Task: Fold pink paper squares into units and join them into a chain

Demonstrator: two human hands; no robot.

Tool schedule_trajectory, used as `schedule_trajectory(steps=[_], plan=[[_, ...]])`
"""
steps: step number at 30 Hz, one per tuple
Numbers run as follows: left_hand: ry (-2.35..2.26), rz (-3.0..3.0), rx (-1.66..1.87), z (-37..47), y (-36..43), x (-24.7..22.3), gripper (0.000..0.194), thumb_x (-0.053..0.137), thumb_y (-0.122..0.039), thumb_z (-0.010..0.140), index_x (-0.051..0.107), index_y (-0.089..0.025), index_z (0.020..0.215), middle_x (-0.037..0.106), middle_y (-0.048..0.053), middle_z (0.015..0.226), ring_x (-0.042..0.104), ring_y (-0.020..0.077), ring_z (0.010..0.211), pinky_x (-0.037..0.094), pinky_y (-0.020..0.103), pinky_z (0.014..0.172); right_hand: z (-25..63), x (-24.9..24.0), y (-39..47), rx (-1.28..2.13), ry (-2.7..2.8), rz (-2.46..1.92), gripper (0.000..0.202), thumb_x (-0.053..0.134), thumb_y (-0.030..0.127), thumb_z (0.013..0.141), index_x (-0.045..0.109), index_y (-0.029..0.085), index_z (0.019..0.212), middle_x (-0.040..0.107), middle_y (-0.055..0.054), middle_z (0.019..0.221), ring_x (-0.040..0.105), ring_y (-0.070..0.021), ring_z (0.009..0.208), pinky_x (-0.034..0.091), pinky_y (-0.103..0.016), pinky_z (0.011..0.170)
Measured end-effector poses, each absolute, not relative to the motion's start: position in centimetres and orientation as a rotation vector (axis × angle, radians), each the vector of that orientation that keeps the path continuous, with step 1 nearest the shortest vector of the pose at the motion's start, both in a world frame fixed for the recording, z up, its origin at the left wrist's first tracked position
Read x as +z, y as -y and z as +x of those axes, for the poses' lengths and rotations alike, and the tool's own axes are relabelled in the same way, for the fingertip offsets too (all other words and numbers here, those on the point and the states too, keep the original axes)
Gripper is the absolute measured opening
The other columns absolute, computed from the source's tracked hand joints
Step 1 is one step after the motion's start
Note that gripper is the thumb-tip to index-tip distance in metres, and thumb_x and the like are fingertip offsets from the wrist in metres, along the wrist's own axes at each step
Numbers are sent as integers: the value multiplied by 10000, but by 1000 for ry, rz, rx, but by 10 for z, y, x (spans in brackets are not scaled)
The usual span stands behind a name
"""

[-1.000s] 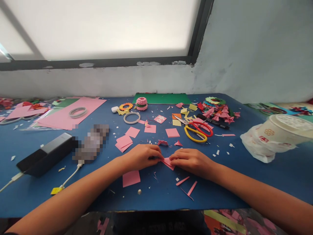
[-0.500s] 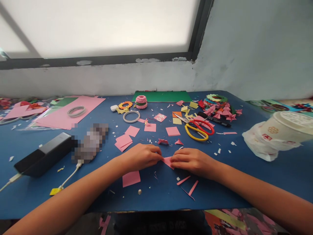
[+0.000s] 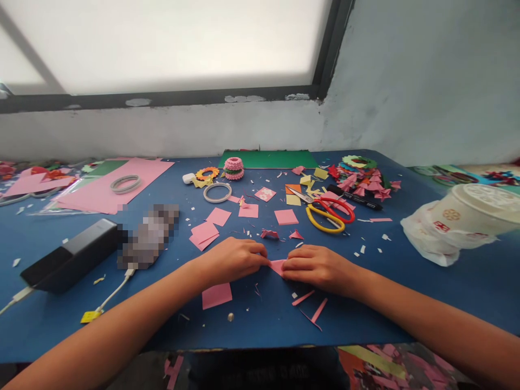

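A small folded piece of pink paper (image 3: 277, 266) lies between my hands on the blue table (image 3: 260, 319). My left hand (image 3: 240, 259) pinches its left corner between thumb and fingers. With fingers bent over it, my right hand (image 3: 316, 265) holds the paper's right part and hides that side. Just beyond my hands are two small folded pink paper pieces, one (image 3: 270, 234) at the left and one (image 3: 296, 234) at the right. A pink paper square (image 3: 216, 296) rests below my left wrist. Thin pink strips (image 3: 319, 311) lie below my right hand.
Scissors (image 3: 327, 218) with red and yellow handles and a black marker (image 3: 354, 197) lie beyond my right hand. A lidded paper cup (image 3: 475, 216) in a bag stands at right. A power bank (image 3: 71, 254), tape rolls (image 3: 217, 193) and pink sheets (image 3: 117, 189) occupy the left.
The whole view has shifted very slightly. Both hands keep their hold on the folded pink paper, in nearly the same place.
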State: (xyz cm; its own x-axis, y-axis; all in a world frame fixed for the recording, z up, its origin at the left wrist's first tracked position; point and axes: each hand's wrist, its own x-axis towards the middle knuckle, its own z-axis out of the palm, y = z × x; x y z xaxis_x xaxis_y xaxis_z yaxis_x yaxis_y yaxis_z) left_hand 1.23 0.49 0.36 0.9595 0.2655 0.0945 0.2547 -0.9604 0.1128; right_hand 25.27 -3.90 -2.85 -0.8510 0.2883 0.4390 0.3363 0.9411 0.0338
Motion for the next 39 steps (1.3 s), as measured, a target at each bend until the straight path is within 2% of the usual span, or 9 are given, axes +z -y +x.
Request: schedule_trajectory(steps=[17,27,34,39], plan=[[-526,2951,260,12,-6,0,216,463,-167,852,659,-212,930,657,5,945,629,140,761,478,239,655,252,-34,36,-81,2595,-448,191,439,150,921,630,146,928,679,-42,920,568,-174,853,479,-302,740],[-411,3142,139,13,-1,7,258,398,-187,892,647,-182,961,645,48,960,607,149,783,481,243,636,252,-32,38,36,2604,-474,191,432,133,919,622,145,930,668,-47,908,547,-158,854,477,-286,761],[-416,3205,5,14,4,12,221,432,-175,871,641,-166,942,630,53,997,594,168,819,469,245,585,252,-30,37,67,2616,-482,175,444,116,908,616,143,925,663,-50,898,545,-163,850,478,-285,748],[-427,3227,-23,13,6,13,263,420,-180,874,596,-194,1069,618,45,1030,581,167,820,452,255,581,252,-31,38,52,2606,-476,178,446,116,907,621,136,933,666,-56,916,552,-171,862,487,-290,752]])
